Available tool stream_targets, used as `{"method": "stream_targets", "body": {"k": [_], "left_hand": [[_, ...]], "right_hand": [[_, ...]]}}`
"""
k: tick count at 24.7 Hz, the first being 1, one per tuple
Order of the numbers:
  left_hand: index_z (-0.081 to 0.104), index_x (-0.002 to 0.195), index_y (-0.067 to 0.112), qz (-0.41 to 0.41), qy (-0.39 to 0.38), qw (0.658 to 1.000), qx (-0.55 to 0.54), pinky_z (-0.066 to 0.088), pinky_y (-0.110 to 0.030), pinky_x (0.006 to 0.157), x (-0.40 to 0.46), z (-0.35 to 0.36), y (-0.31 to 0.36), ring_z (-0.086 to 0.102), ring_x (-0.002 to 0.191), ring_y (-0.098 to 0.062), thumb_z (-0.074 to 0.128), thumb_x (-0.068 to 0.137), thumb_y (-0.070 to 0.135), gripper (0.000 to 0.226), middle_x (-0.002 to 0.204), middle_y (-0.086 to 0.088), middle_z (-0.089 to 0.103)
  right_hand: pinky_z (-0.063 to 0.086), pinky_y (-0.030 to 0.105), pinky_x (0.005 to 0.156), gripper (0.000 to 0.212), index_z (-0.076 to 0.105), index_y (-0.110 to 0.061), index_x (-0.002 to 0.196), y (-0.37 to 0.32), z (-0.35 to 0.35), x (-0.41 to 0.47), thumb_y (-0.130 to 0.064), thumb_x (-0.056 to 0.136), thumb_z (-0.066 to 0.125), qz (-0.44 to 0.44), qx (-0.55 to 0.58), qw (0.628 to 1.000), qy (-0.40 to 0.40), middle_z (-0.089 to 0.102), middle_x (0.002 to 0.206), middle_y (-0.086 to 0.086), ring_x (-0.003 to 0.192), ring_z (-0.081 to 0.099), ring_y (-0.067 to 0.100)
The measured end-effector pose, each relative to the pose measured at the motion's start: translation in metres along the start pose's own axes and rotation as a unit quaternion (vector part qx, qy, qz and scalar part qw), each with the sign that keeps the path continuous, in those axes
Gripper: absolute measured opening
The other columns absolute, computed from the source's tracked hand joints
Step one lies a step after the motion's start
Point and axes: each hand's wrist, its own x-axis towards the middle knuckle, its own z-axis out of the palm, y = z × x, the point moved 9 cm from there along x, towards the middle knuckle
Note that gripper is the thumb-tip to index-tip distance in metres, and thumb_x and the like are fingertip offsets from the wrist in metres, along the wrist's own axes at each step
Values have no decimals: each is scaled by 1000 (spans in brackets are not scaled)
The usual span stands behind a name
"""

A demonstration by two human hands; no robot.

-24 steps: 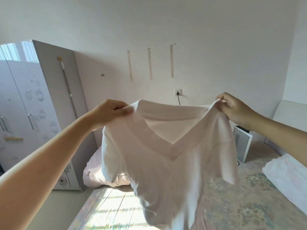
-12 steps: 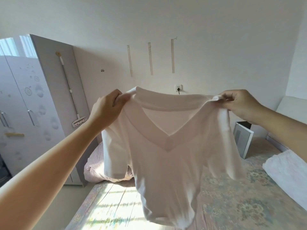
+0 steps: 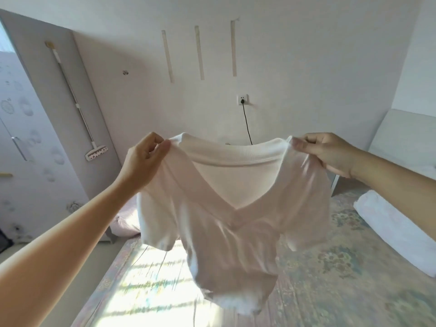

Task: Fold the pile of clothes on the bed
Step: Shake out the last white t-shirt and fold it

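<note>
The left hand (image 3: pixel 144 159) and right hand (image 3: pixel 328 153) hold a white shirt (image 3: pixel 231 208) up in the air over the bed (image 3: pixel 330 279), fingers pinched on each shoulder beside the V-neck collar. The shirt hangs free (its hem is blurred). A white towel (image 3: pixel 396 232) lies at the right.

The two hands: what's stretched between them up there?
In the head view, a white V-neck T-shirt spans the gap. The left hand and right hand each pinch a shoulder, its collar taut between them, above the bed.
</note>
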Motion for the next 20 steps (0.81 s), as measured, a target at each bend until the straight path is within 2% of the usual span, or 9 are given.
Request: {"method": "stream_targets", "body": {"k": [4,6,7,10,12,14,17,19,20], "left_hand": [[49,72,29,-26,-59,998,-11,32,-9,49,-25,26,-24,40,52,3,55,94,30,23,62,8,47],[51,73,31,-41,-85,995,-22,33,-10,49,-38,37,-34,40,50,2,57,91,40,22,59,13,50],[52,74,32,-57,-95,994,-20,37,-17,51,-45,41,-40,41,50,0,56,88,50,23,59,16,52],[53,78,38,-68,-136,988,34,41,-30,54,-73,54,-53,46,55,-5,48,83,65,28,62,14,55],[51,77,39,-72,-184,980,27,37,-27,49,-99,71,-57,46,50,1,49,87,61,25,58,12,53],[49,74,37,-92,-251,963,45,35,-24,49,-127,91,-62,45,49,2,47,90,55,24,57,11,51],[52,79,27,-122,-395,907,78,37,-14,53,-169,124,-69,49,58,3,47,94,45,25,69,8,54],[56,84,23,-164,-535,821,113,41,-21,64,-210,141,-83,53,71,-7,45,94,48,29,80,6,58],[58,85,23,-214,-596,769,85,44,-24,66,-234,145,-90,54,72,-9,46,94,49,30,82,6,60]], "right_hand": [[49,16,66,20,66,-24,85,26,-10,-15,-37,71,72,-5,-32,999,36,68,77,-10,72,62,3],[42,8,53,15,64,-24,85,38,-15,-24,-37,79,69,-16,-79,994,68,67,66,-16,58,59,-6],[36,3,48,13,60,-23,86,42,-15,-29,-35,85,65,-37,-125,988,79,64,61,-17,53,55,-10],[34,10,57,20,52,-23,86,73,-1,-52,-43,91,49,-59,-262,963,27,55,69,-11,57,46,-5],[36,16,66,25,52,-27,86,100,5,-70,-51,87,45,-35,-283,958,-21,54,77,-6,67,46,1],[37,10,69,28,53,-27,86,124,9,-86,-54,83,46,2,-267,961,-65,58,80,-10,70,50,-5],[38,6,71,33,57,-24,83,163,19,-105,-55,78,51,82,-257,952,-147,61,77,-21,71,52,-9],[39,15,73,34,59,-21,80,198,26,-121,-55,78,53,153,-255,929,-218,60,75,-15,71,52,-1],[39,21,74,33,59,-22,79,215,29,-130,-54,80,54,191,-241,918,-251,59,76,-11,72,52,2]]}}
